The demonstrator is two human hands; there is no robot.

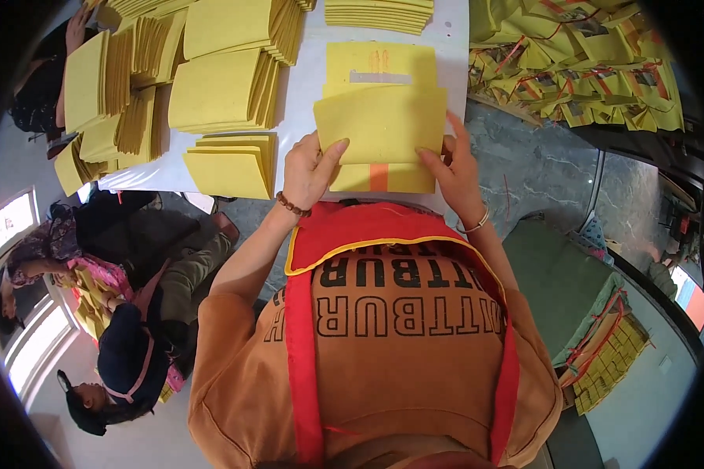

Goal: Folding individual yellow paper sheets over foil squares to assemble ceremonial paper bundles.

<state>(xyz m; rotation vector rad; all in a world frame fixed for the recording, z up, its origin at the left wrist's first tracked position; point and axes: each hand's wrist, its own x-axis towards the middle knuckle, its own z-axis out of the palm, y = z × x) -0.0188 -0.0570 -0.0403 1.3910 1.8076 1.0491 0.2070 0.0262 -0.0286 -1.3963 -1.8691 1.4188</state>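
Between my two hands is a yellow paper sheet (379,125), held level at its left and right edges. My left hand (309,168) has its thumb on the sheet's lower left corner, with the fingers hidden underneath. My right hand (455,168) grips the lower right corner under its thumb, the forefinger raised along the side. Beneath the sheet, at the table's front edge, lies another yellow paper piece (407,178) with an orange stripe and a grey strip near its far end. A small yellow folded stack (228,168) sits left of my left hand.
Tall stacks of folded yellow paper (219,90) cover the left of the white table (309,74). Another pile (379,14) stands at the back. Tied yellow bundles (579,70) fill the far right. People (137,352) work at the left, and a green-covered surface (547,281) stands right of me.
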